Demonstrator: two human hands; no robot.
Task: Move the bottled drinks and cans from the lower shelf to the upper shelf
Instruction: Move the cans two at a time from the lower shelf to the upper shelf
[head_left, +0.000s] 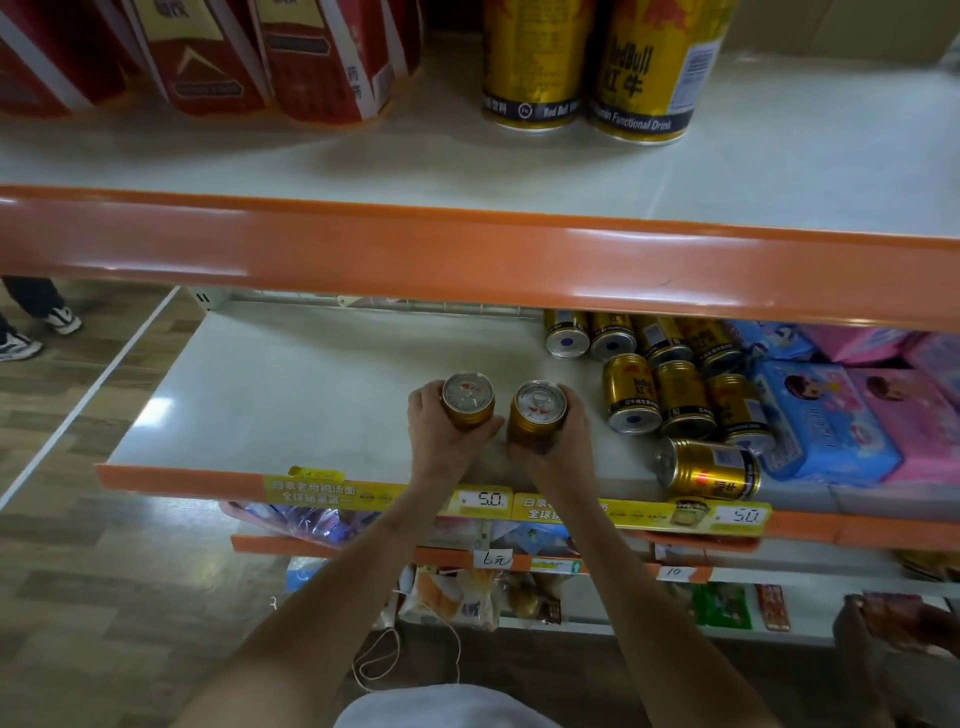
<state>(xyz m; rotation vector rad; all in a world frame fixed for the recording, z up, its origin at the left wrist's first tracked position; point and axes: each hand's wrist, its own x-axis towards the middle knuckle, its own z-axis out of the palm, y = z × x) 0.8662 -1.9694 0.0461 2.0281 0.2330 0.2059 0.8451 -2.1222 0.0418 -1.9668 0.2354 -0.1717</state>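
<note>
Cans, one to each hand, are where I start. The left gold metal can, silver-topped with a pull tab, stands upright in the left hand, and the right gold metal can, of the same make, stands upright in the right hand. I see the left hand wrapped round its can from the outer side, fingers curled behind the body and the thumb low across the near face, so the top stands clear above the grip. The right hand mirrors it, fingers round the far right side of its can. The two cans are just beside each other with a narrow gap between them, over the front part of the white lower shelf. I cannot tell whether their bases touch the board. Both bare forearms rise from the bottom of my view and converge, the heels of the hands close together. To the right on the same shelf lies a heap of gold cans on their sides, and a lone gold can lies at the front edge, apart from the right wrist. Blue and pink soft packs lie beyond them. Above the orange shelf lip, two upright gold cans stand on the white upper shelf, with red cartons leaning to their left.
</note>
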